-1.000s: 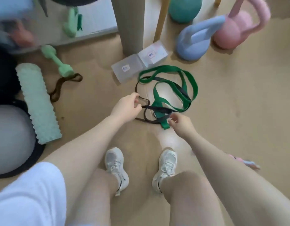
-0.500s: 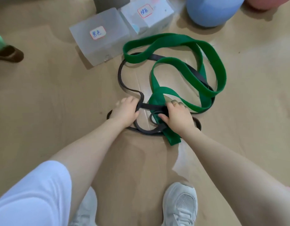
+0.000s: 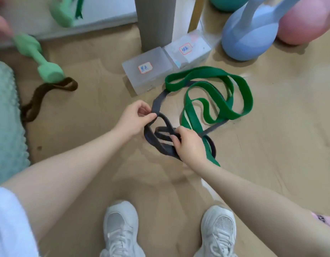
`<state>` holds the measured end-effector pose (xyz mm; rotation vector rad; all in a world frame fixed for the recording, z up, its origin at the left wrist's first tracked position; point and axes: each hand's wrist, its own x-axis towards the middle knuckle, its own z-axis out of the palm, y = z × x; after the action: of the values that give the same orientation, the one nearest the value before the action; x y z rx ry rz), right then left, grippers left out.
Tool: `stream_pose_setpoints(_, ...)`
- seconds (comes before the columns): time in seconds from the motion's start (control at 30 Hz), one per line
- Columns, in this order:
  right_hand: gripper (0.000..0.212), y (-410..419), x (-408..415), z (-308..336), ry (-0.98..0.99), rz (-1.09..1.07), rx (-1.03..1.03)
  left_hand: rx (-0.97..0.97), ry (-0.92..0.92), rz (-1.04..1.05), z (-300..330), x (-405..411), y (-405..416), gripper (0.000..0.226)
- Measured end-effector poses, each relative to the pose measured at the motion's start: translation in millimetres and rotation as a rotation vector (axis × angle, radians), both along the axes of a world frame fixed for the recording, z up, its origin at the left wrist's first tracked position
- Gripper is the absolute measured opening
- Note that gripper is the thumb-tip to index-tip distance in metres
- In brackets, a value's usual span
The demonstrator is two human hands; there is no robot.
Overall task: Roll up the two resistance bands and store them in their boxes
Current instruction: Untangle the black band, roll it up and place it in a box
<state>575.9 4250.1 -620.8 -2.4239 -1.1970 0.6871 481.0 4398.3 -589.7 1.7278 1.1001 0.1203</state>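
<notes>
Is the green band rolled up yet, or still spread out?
Still spread out: the green band lies in loose loops on the floor, tangled with the black band both hands hold.

We stand on a tan floor [image 3: 86, 145]; a grey column [image 3: 154, 21] and a wooden leg [image 3: 196, 14] rise beyond.

Green dumbbell [image 3: 37, 58], blue kettlebell [image 3: 250, 34], brown band [image 3: 47, 93] on floor

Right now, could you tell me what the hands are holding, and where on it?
Both grip the black band: left hand pinches a raised loop, right hand holds its bunched coils.
</notes>
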Motion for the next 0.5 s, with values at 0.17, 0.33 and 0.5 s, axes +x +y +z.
stream_pose_setpoints(0.17,0.021,9.8,-69.4,0.9,0.327,0.46,0.034,0.291,0.2,-0.129,4.8,-59.7,10.9,0.008)
stream_pose_setpoints(0.33,0.03,-9.4,-15.2,-29.4,0.077,0.247,-0.102,0.254,0.614,-0.229,-47.8,-78.9,-6.7,0.045)
stream_pose_setpoints(0.5,0.039,-38.4,64.7,-53.9,-0.084,0.049,-0.233,0.457,0.35,-0.613,-73.0,-27.3,-37.5,0.055)
